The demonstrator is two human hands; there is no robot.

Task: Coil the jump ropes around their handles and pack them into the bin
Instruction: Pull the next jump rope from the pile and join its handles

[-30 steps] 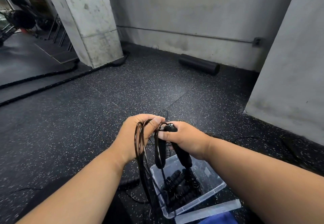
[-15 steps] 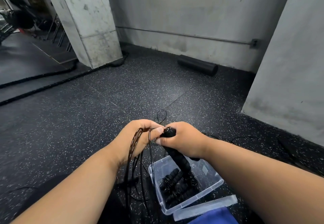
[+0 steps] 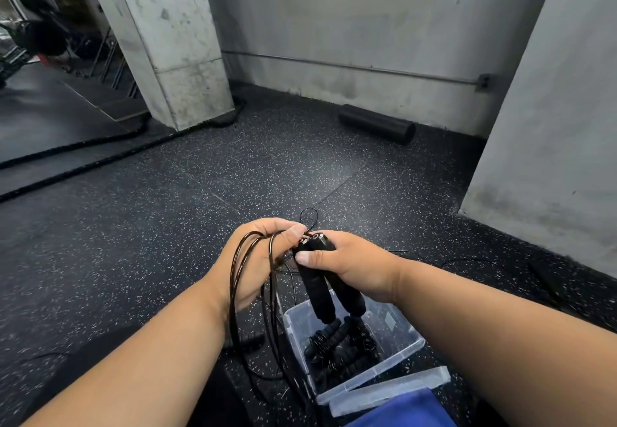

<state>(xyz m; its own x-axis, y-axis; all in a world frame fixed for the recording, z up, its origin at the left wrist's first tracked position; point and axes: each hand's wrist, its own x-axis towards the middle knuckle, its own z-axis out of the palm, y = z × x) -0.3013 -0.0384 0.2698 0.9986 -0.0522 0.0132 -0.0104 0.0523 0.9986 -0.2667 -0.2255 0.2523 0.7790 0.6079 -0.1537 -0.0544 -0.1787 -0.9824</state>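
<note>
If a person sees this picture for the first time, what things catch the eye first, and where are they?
First, the two hands at the centre: the right hand grips two black handles side by side, and the left hand holds loops of thin black rope. Just below them, a clear bin on the floor already holds coiled ropes. Farther back, a black foam roller lies by the wall.

Two black jump-rope handles lie side by side in the right hand, slanting down from it over the clear plastic bin. Thin black cord loops over the left hand. Below both hands, the bin holds coiled black ropes.
</note>
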